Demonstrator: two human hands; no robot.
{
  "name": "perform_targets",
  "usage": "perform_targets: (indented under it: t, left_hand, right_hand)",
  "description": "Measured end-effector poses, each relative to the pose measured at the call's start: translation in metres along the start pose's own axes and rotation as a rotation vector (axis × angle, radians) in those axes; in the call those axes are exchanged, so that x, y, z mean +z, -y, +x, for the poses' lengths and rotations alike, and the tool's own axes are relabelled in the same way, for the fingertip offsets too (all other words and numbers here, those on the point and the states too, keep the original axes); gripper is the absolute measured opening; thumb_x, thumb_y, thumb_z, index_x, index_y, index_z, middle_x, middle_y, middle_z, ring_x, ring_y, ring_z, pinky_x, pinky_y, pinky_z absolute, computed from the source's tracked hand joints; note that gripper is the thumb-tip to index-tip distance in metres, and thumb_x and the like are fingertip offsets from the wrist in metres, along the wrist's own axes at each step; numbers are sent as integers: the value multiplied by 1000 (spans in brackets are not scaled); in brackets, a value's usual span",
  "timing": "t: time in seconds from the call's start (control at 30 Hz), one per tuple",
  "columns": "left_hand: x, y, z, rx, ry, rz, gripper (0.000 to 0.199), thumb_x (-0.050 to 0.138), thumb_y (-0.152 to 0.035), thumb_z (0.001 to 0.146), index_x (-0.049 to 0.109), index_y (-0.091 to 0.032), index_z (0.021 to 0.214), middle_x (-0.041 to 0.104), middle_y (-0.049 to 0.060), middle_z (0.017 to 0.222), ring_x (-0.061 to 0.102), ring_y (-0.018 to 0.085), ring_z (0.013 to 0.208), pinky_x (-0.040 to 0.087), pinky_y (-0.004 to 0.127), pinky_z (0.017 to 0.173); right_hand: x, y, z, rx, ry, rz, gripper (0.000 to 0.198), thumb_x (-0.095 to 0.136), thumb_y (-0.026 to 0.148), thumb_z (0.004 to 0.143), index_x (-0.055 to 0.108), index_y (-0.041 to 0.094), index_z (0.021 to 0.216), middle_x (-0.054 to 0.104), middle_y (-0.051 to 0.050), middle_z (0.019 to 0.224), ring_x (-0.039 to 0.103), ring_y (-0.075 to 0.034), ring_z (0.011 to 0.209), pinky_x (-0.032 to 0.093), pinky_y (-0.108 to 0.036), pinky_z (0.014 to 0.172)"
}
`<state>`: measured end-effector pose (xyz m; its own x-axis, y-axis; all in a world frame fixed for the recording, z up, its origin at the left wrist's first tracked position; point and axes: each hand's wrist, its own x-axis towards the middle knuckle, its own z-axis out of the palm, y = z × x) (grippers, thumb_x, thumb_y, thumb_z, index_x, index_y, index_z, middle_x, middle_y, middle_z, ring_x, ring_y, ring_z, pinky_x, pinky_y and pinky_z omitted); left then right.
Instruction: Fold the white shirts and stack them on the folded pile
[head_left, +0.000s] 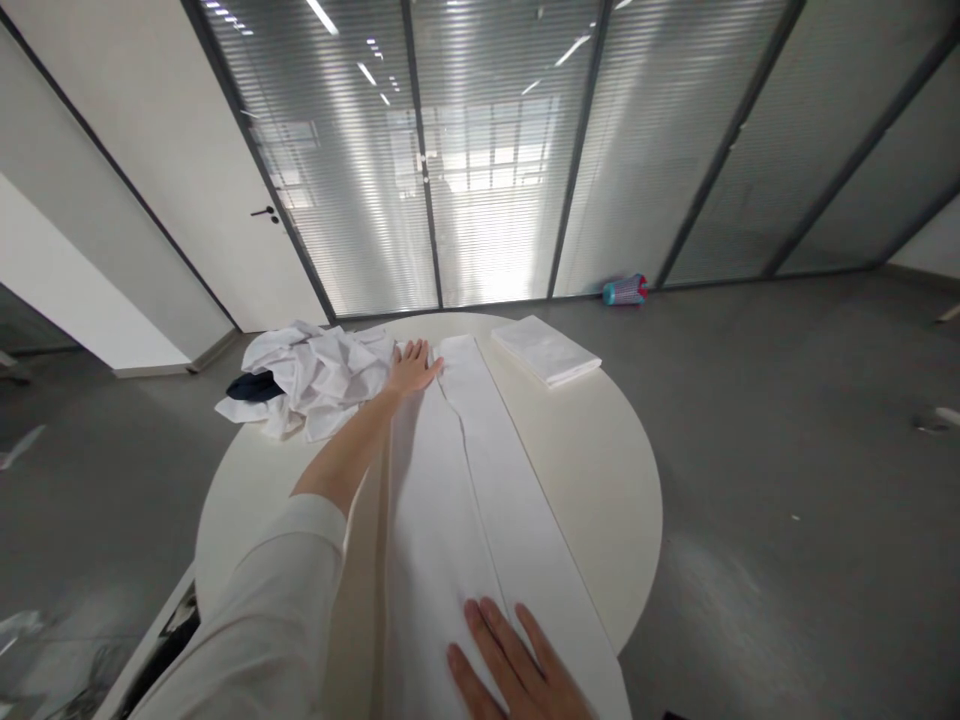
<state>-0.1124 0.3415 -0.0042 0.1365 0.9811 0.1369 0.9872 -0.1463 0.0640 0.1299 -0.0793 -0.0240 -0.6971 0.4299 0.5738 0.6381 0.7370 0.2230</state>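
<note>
1. Right hand (517, 665) lies nearest the camera, flat and palm-down with fingers spread, pressing on the near end of the long white cloth (465, 490); it grips nothing.
2. Long white cloth runs lengthwise down the middle of the round tabletop (600, 470), from the near edge to the far side. It is folded into a narrow strip, with a seam or fold line running along its length.
3. Left sleeve (270, 620), white, enters from the lower left; the bare forearm reaches across the tabletop alongside the cloth's left edge.
4. Left hand (412, 368) rests at the far end of the cloth, open and flat, fingers extended on the fabric; nothing is held in it.
5. Crumpled pile of white fabric (315, 380) sits just left of the left hand, at the far left of the tabletop; a dark item (253, 386) lies on its left side.
6. Folded white stack (546, 350) lies at the far right of the tabletop, apart from the long cloth.
7. Coloured bottle-like object (624, 290) lies on the floor beyond, against the glass partition (487, 150).
</note>
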Motion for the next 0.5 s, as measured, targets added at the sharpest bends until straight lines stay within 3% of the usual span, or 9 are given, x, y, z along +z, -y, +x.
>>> perform_targets:
  t: [0.17, 0.3, 0.4, 0.5]
  left_hand:
    - [1, 9, 19, -63, 71, -34, 85, 19, -72, 94, 30, -15, 156, 23, 13, 163, 15, 34, 152, 12, 60, 120]
    - [-6, 3, 15, -68, 58, -52, 78, 19, -64, 98, 26, -14, 157, 21, 14, 163, 14, 33, 152, 14, 59, 120]
    - [-21, -11, -12, 10, -50, -72, 66, 22, -49, 103, 24, -13, 158, 17, 14, 164, 11, 31, 153, 13, 56, 122]
    - [-45, -30, -78, 291, -170, -150, 56, 27, -43, 104, 39, -16, 151, 22, 12, 164, 13, 29, 153, 16, 53, 122]
  right_hand:
    - [3, -1, 1, 13, -35, -16, 35, 48, 38, 100, 60, 26, 131, 71, -6, 121, 63, -23, 115, 16, -48, 122]
    - [3, 0, 0, 21, -27, 1, 36, 48, 38, 100, 60, 24, 132, 70, -8, 124, 62, -24, 117, 15, -49, 122]
    - [6, 3, -3, 26, -22, 11, 39, 50, 33, 100, 57, 21, 136, 68, -12, 126, 60, -26, 122, 17, -52, 121]
    - [9, 8, -4, 27, 1, 31, 43, 52, 30, 99, 53, 18, 140, 65, -16, 131, 58, -29, 125, 22, -52, 119]
